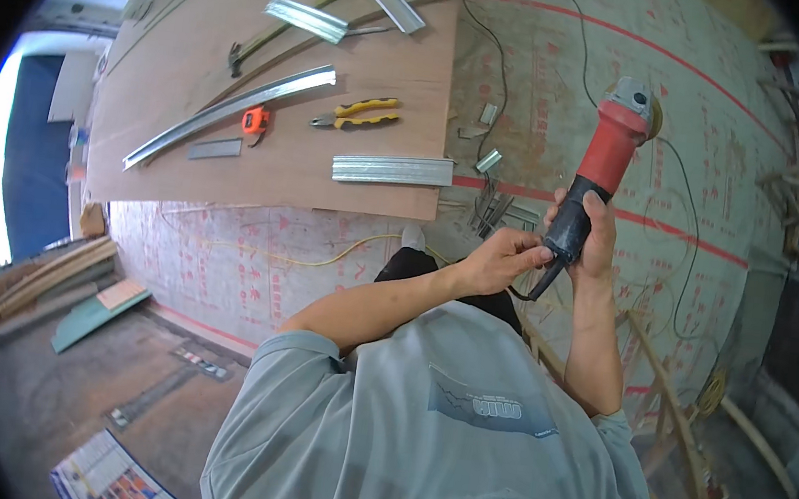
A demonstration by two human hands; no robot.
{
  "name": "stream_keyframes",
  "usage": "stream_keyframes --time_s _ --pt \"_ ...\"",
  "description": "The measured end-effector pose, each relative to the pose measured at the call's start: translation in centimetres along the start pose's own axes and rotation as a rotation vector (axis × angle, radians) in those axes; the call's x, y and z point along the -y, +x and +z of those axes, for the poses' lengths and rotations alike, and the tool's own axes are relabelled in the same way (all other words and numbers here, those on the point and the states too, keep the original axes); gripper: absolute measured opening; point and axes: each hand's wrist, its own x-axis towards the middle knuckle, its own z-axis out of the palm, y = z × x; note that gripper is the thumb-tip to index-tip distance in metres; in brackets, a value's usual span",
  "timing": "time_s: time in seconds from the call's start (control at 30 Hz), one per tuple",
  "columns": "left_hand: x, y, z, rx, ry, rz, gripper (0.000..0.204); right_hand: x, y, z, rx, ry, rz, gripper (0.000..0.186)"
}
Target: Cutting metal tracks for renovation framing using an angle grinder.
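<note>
An angle grinder (612,140) with a red body and black rear handle is held up, its grey head pointing away from me and the disc edge just showing at the right. My right hand (598,240) wraps round the black handle, thumb lying along it. At the tail end, where the black power cord (544,283) comes out, the fingers of my left hand (504,262) are closed in a pinch. Whether they press on the housing or a small switch there is hidden. Nearest to the grinder on the tabletop lies a short ribbed metal channel (393,170).
The wooden tabletop (272,179) carries yellow-handled pliers (364,113), an orange tape measure (255,121), a hammer (236,59), a long metal channel (229,118) and shorter pieces. Metal offcuts (492,210) and cords lie on the sheet-covered floor (712,203). Timber frames (672,411) stand at the right.
</note>
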Motion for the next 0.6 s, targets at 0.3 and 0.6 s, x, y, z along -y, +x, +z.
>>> stream_keyframes --time_s 0.3,0.6 --pt "-0.7 0.6 -3.7 0.105 -0.454 0.081 0.025 1.0 2.8 5.3 0.173 -0.262 0.041 0.051" --pt "1.6 -4.4 -14.3 -0.082 0.077 -0.093 0.034 -3.1 13.0 12.7 0.171 -1.392 -0.376 0.059"
